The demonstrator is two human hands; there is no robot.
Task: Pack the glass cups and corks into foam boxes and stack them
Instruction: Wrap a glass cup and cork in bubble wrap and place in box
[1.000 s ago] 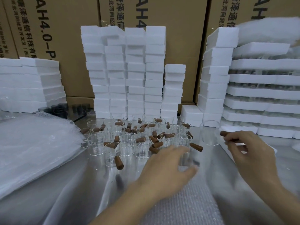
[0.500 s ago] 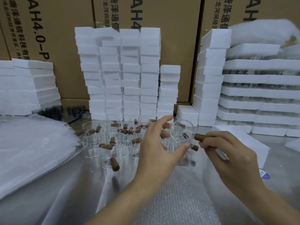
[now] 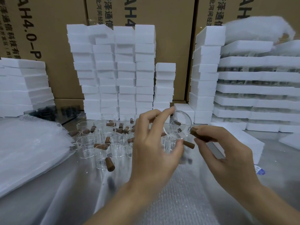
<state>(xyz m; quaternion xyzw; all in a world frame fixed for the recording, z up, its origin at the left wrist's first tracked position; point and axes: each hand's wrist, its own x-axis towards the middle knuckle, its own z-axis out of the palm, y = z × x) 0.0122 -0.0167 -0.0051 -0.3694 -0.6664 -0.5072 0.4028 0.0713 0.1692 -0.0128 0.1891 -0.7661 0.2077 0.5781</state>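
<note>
My left hand (image 3: 154,148) holds a clear glass cup (image 3: 177,125) between thumb and fingers, lifted above the table and tipped on its side with its mouth facing right. My right hand (image 3: 224,153) pinches a brown cork (image 3: 197,135) whose end touches the cup's rim. Behind the hands stand several more glass cups (image 3: 87,146) with loose corks (image 3: 110,164) among them. An open white foam box (image 3: 240,140) lies to the right, partly hidden by my right hand.
Tall stacks of white foam boxes (image 3: 126,70) line the back against cardboard cartons (image 3: 162,21). Foam trays with glassware (image 3: 259,91) are piled at the right. Bubble wrap bags (image 3: 29,153) lie at the left, a bubble wrap sheet (image 3: 178,200) under my forearms.
My left hand picked a cup from the table, lifted it and tipped it sideways. My right hand carried the cork leftward to the cup's mouth.
</note>
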